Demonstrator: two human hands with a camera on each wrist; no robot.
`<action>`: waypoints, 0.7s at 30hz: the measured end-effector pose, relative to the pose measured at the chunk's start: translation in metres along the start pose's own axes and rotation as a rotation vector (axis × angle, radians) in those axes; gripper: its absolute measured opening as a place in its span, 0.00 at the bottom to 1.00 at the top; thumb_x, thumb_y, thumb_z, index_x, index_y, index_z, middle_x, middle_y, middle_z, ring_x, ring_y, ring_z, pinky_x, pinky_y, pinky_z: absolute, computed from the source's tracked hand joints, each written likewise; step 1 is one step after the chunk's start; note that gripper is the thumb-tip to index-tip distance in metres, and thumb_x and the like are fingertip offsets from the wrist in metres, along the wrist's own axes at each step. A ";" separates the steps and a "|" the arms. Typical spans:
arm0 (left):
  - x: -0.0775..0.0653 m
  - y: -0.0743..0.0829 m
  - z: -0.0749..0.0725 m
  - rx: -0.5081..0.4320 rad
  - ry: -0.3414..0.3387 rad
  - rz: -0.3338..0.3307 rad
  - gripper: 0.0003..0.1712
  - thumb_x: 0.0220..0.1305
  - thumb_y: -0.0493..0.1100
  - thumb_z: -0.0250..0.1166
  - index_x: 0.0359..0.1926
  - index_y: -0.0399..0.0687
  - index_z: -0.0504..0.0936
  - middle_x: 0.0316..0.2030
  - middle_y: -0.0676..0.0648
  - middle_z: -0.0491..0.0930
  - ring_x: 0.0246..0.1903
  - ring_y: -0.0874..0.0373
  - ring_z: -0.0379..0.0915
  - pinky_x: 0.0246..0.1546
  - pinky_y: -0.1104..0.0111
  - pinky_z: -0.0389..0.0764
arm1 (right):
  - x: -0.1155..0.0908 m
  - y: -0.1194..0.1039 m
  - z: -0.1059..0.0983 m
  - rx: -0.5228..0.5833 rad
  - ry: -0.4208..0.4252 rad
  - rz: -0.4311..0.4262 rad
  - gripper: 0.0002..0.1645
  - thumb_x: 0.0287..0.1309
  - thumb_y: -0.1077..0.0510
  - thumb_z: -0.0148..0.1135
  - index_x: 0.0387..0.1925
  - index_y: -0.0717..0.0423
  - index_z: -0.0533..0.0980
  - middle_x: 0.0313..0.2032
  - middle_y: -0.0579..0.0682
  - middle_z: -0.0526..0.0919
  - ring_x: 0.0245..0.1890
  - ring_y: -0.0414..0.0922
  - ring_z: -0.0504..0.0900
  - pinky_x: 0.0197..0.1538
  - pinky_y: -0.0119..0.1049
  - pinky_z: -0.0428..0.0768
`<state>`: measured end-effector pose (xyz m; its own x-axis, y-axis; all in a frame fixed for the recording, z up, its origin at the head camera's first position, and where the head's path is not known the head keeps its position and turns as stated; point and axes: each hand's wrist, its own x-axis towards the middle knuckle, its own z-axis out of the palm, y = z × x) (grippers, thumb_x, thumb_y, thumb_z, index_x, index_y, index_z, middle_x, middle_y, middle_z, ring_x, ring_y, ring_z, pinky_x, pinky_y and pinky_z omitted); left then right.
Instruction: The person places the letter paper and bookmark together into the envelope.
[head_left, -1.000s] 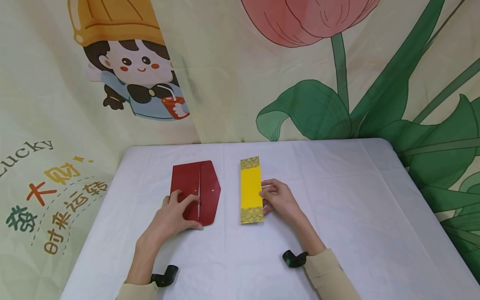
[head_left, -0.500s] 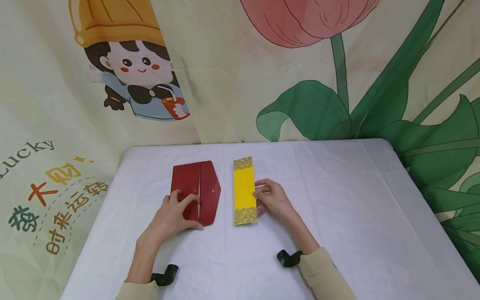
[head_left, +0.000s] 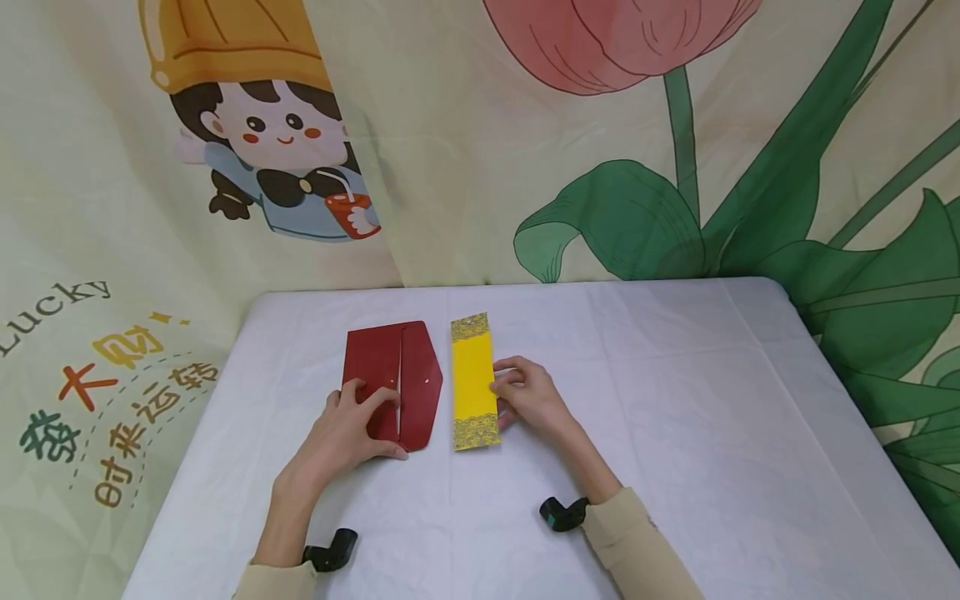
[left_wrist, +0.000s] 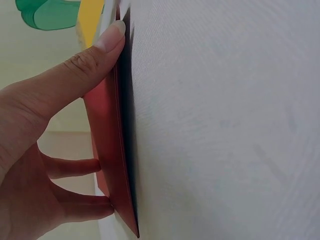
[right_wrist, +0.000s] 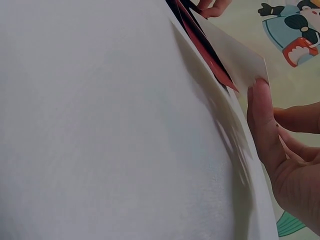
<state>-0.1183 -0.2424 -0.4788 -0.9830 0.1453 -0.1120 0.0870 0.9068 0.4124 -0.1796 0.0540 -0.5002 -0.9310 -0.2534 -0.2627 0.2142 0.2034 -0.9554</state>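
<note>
A red envelope (head_left: 371, 354) lies on the white cloth with its pointed flap (head_left: 422, 383) opened to the right and a pale slit along its mouth. My left hand (head_left: 348, 425) holds it, fingertips on the top face and thumb at the near edge; the left wrist view has the thumb (left_wrist: 92, 62) at that edge. Just right of the flap, a narrow yellow card (head_left: 473, 375) with patterned grey-gold ends stands upright lengthwise, pinched at its right edge by my right hand (head_left: 534, 398). Its pale back (right_wrist: 240, 50) faces the right wrist camera, near the red envelope's edge.
The table (head_left: 675, 400) is covered in white cloth. Behind it hangs a printed cloth backdrop (head_left: 450, 167) with a cartoon figure, a pink flower and green leaves. Black wrist cameras (head_left: 562, 514) sit on both wrists.
My right hand has carried the yellow card leftward, narrowing the gap to the red envelope's flap. The left hand and envelope have stayed in place.
</note>
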 end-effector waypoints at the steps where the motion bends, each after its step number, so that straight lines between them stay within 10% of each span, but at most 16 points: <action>1: 0.000 0.000 0.000 0.000 -0.002 -0.001 0.44 0.43 0.60 0.84 0.62 0.61 0.76 0.68 0.29 0.60 0.62 0.29 0.59 0.45 0.42 0.85 | 0.000 0.000 0.001 -0.003 -0.001 -0.002 0.21 0.69 0.63 0.62 0.62 0.59 0.74 0.41 0.58 0.84 0.27 0.49 0.87 0.29 0.43 0.88; 21: -0.003 0.001 -0.002 -0.049 -0.015 0.006 0.44 0.46 0.58 0.84 0.64 0.58 0.76 0.70 0.28 0.58 0.65 0.28 0.59 0.53 0.37 0.81 | 0.013 -0.010 0.033 0.002 -0.068 -0.006 0.20 0.69 0.61 0.63 0.61 0.58 0.74 0.41 0.56 0.85 0.28 0.49 0.87 0.29 0.42 0.88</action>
<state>-0.1155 -0.2426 -0.4760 -0.9800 0.1564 -0.1226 0.0842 0.8855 0.4569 -0.1841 0.0179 -0.4989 -0.9101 -0.3180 -0.2657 0.2096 0.1998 -0.9572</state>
